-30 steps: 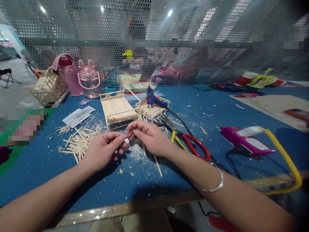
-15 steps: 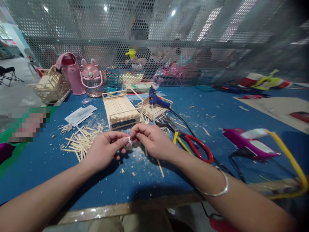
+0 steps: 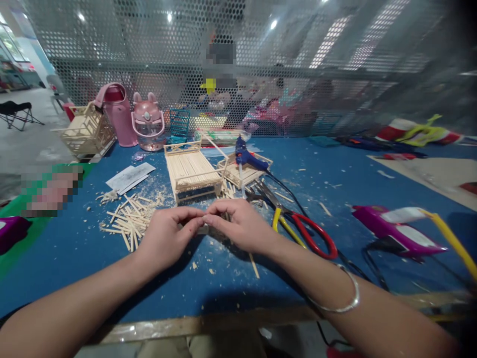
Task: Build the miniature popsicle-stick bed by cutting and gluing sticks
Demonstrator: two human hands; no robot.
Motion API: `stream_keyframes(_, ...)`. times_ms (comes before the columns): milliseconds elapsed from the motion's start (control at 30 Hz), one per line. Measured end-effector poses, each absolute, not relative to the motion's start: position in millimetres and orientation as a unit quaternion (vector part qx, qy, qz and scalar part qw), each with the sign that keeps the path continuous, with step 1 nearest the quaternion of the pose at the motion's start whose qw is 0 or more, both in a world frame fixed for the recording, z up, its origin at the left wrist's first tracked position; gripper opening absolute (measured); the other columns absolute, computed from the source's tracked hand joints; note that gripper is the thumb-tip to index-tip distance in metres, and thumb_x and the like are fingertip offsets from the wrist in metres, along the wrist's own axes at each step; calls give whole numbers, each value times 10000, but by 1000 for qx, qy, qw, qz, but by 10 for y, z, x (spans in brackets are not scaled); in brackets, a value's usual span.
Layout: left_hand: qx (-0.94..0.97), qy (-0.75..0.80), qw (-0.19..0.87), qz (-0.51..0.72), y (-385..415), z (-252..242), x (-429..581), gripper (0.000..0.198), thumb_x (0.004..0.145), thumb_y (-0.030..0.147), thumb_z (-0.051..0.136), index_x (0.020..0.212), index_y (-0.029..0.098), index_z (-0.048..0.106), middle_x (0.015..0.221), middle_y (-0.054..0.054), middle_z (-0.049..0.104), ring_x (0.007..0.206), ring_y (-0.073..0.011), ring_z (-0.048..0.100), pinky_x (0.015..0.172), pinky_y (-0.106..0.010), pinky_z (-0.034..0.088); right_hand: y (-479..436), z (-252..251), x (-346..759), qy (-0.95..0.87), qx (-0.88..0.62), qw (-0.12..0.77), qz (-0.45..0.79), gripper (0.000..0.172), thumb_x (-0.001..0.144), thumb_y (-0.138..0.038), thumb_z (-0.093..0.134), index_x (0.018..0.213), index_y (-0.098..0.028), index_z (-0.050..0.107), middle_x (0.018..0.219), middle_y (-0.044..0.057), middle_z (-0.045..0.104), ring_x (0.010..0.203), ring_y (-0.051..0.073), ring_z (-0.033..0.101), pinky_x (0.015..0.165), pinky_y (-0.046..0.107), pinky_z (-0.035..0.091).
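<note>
Over the near middle of the blue table, my left hand (image 3: 166, 236) and my right hand (image 3: 242, 226) meet at the fingertips. Thumb and fingers of the left are pinched around a small whitish piece (image 3: 203, 229), mostly covered by the fingers. The right hand's thumb and forefinger are closed against the left fingertips; whatever they grip is hidden. Just beyond my hands stands a small bed-like frame of wooden sticks (image 3: 194, 166). A heap of short wooden sticks (image 3: 128, 221) lies left of my left hand. Scissors with red handles (image 3: 315, 233) rest by my right forearm.
A blue glue gun (image 3: 251, 158) leans on a second stick frame (image 3: 238, 174). Pliers with yellow handles (image 3: 286, 231) lie beside the scissors. A purple tool (image 3: 398, 231) sits at right. Pink bottles (image 3: 121, 117) stand before a perforated metal screen (image 3: 149, 44). Black cables cross the table.
My hands have drawn together, and the right thumb now reaches the left fingertips. The whitish piece shows less between them. The whole view has shifted slightly, with things appearing further right.
</note>
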State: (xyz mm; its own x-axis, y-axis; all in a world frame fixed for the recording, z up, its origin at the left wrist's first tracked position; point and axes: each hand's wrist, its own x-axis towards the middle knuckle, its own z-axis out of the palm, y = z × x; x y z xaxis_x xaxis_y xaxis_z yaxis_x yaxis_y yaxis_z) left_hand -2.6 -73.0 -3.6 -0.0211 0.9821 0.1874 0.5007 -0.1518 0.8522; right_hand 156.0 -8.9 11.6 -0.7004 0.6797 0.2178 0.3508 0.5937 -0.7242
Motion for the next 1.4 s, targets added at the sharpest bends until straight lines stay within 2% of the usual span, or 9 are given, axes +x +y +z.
stream_keyframes(200,733,589,193,280,-745,106,-155,261,829,233,491,1010,205,677,946,-74,710,844,-212,644,768,-341,485,-52,121,1564,-872,-307,233,302,183,802,-253,512,687,-174,630,666,6,634,646,124,562,624,248,403)
stream_keyframes(333,754,641,99,103,-959,178,-535,289,832,183,431,904,201,710,955,-108,694,891,-238,638,818,-373,474,-35,141,1596,-884,-304,242,259,188,805,-260,505,680,-181,622,664,8,637,630,124,562,605,248,403)
stream_keyframes(467,724,689,-29,18,-1312,-57,-814,452,850,399,454,1260,224,523,1352,-126,476,1232,-352,428,955,-550,357,-50,166,1607,-897,-282,251,232,199,823,-261,491,699,-178,623,683,18,641,640,122,565,611,246,404)
stream_keyframes(567,735,678,0,-9,-1441,-210,-808,759,803,642,365,1406,188,290,1456,-135,272,1320,-345,292,1009,-556,298,-77,175,1597,-907,-257,248,222,205,840,-258,476,718,-182,621,692,20,640,650,123,565,618,250,400)
stream_keyframes(800,731,680,50,-5,-1044,-134,-698,698,864,609,213,1424,191,209,1492,-119,138,1368,-328,159,1009,-670,120,-110,163,1599,-918,-245,229,213,206,849,-266,475,741,-181,628,708,29,647,652,126,560,611,259,395)
stream_keyframes(1000,737,670,75,50,-1007,-52,-914,589,906,486,224,1432,227,178,1490,-96,204,1362,-298,201,1030,-643,112,-106,164,1618,-927,-240,220,187,213,856,-267,465,746,-184,627,716,34,647,660,131,553,621,269,391)
stream_keyframes(1133,651,743,-45,147,-1089,191,-1276,532,878,416,277,1296,151,470,1381,-105,446,1277,-298,382,1028,-477,306,-78,137,1616,-938,-251,177,162,213,855,-263,458,758,-187,632,729,41,647,663,141,545,629,281,385)
stream_keyframes(1233,612,784,-11,103,-1140,288,-1456,476,821,440,386,1141,171,615,1100,-97,667,1049,-302,582,905,-390,428,-64,114,1613,-940,-260,154,159,211,852,-259,456,767,-192,638,739,45,653,670,150,548,631,289,380)
stream_keyframes(1400,666,739,60,81,-1228,119,-1421,450,824,428,385,1035,155,674,1014,-124,675,903,-273,619,818,-376,459,-72,108,1617,-941,-261,141,162,224,852,-253,447,766,-183,642,735,52,654,668,159,545,626,297,379)
